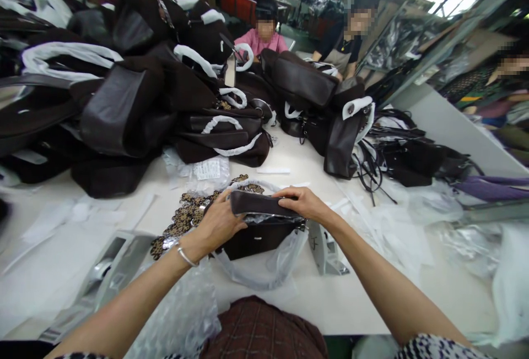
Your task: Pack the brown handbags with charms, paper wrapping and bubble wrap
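Note:
A small dark brown handbag (258, 240) lies on the white table right in front of me. Its two handles are wrapped in white film; the near one (264, 281) droops toward me. My left hand (223, 220) grips the bag's upper left side, with the fingertips at its opening. With thumb and fingers, my right hand (303, 203) pinches the right end of the dark leather strip (260, 205) along the bag's top. Under that strip, clear plastic shows in the opening. Leopard-print flower pieces (185, 218) lie beside my left hand.
Dark bags with white-wrapped handles (124, 105) are heaped along the table's far side. Grey tape dispensers (109, 265) (328, 249) stand left and right of the handbag. Bubble wrap (185, 304) lies near my lap. Black straps (372, 166) hang at right. Several people sit beyond.

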Demonstrator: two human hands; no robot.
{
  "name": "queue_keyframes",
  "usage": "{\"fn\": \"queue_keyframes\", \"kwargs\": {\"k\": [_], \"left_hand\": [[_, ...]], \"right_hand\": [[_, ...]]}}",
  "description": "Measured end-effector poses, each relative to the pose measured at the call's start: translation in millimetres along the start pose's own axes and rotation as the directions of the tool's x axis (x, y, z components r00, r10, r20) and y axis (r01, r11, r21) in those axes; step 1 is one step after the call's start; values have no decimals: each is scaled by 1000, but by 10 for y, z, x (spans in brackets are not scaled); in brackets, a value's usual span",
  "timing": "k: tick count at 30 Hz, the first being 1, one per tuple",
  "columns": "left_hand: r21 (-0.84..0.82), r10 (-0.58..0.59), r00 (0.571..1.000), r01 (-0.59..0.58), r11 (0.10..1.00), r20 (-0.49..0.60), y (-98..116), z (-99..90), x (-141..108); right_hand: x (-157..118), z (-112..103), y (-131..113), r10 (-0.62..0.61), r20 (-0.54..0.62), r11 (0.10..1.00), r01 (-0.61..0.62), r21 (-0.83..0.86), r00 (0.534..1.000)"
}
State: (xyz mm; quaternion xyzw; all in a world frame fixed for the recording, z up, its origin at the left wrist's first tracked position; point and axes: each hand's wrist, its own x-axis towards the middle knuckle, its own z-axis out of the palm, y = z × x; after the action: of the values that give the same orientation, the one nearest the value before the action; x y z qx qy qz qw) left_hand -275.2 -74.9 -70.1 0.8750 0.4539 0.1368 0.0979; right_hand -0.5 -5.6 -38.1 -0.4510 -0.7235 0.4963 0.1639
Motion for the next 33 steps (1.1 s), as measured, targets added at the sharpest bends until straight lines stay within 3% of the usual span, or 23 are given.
{"fn": "queue_keyframes", "kwargs": {"k": [2, 4, 5, 6, 7, 8, 9, 10, 12, 13, 16, 18, 20, 22, 26, 29, 31, 33], "left_hand": [[-97, -108, 984, 95, 991, -143, -89, -148, -86], [-230, -321, 887, 254, 940, -333, -145, -326, -158], [-281, -398, 826, 303, 911, -399, -147, -405, -175], [-299, -430, 797, 324, 897, -425, -129, -466, -175], [-276, -411, 819, 320, 906, -400, -91, -501, -157], [-218, -347, 881, 287, 933, -322, -38, -510, -123], [-146, -257, 945, 230, 962, -202, 25, -493, -77], [-75, -176, 982, 171, 982, -70, 88, -457, -25], [48, -100, 988, 95, 994, 121, 185, -361, 66], [99, -98, 983, 84, 992, 156, 211, -319, 95], [182, -137, 979, 109, 977, 148, 207, -275, 105], [185, -149, 982, 126, 975, 116, 208, -314, 97], [151, -136, 989, 128, 980, 50, 289, -365, 134], [76, -81, 997, 81, 994, -4, 466, -376, 235], [-144, 69, 996, -61, 988, 54, 888, -200, 540], [-288, 82, 991, -47, 957, 110, 1030, -3, 722], [-335, 38, 990, 10, 942, 138, 1034, 87, 797], [-381, -25, 989, 80, 921, 148, 1011, 138, 847]], "right_hand": [[3, 63, 51, -75, -25, 990, 71, -124, 997], [0, 132, 110, -136, -16, 969, 130, -212, 991], [-5, 164, 130, -159, -14, 959, 151, -240, 987], [-12, 190, 139, -173, -15, 953, 164, -255, 985], [-19, 208, 137, -181, -13, 950, 171, -260, 983], [-25, 216, 128, -182, -13, 951, 173, -256, 983], [-32, 211, 116, -176, -21, 956, 166, -241, 984], [-42, 192, 108, -160, -47, 965, 146, -218, 986], [-81, 109, 136, -98, -169, 985, 70, -160, 981], [-117, 50, 182, -48, -258, 992, 15, -128, 965], [-316, -126, 439, 168, -445, 981, -193, -10, 880], [-500, -174, 645, 342, -379, 940, -315, 132, 860], [-667, -135, 811, 445, -192, 873, -377, 309, 875], [-773, -43, 912, 447, -61, 803, -371, 467, 892], [-833, 79, 977, 467, -70, 728, -339, 596, 881], [-881, 16, 958, 488, -60, 715, -359, 600, 871], [-929, -67, 895, 445, -167, 801, -307, 514, 880], [-960, -132, 771, 345, -374, 916, -222, 334, 861]]}}
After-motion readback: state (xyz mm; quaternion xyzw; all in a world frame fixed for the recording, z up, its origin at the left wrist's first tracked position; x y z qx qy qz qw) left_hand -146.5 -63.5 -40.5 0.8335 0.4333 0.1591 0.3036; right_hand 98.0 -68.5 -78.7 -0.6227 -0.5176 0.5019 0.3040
